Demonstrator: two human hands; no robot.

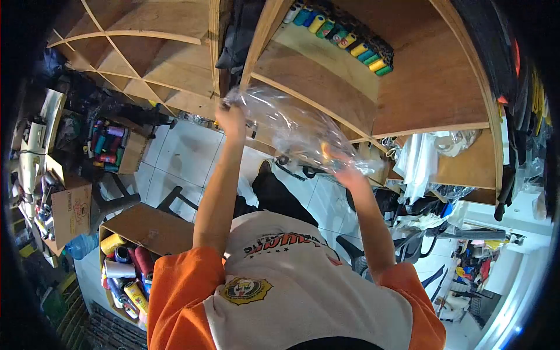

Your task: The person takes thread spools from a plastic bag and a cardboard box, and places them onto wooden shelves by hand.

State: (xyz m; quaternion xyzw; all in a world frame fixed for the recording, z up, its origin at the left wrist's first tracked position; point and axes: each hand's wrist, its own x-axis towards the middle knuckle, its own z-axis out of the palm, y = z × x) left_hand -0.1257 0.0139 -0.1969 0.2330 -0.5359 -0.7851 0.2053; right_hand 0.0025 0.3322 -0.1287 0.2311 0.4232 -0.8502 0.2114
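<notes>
A crinkled clear plastic bag (291,119) stretches between my two hands, in front of the wooden shelf. My left hand (232,119) is closed on its upper left end, beside a shelf upright. At the bag's lower right end is my right hand (352,175), with plastic around its fingers and the hand closed on the bag. A small yellow-orange patch (325,150) shows through the plastic by the right fingertips; glare and blur hide what it is.
Wooden shelves (431,111) stand ahead, with rows of thread spools (341,36) on top. An open carton (154,230) of thread cones is at lower left; another spool box (133,153) lies beyond. White plastic bags (417,160) hang at right. A dark chair (411,248) stands at right on the tiled floor.
</notes>
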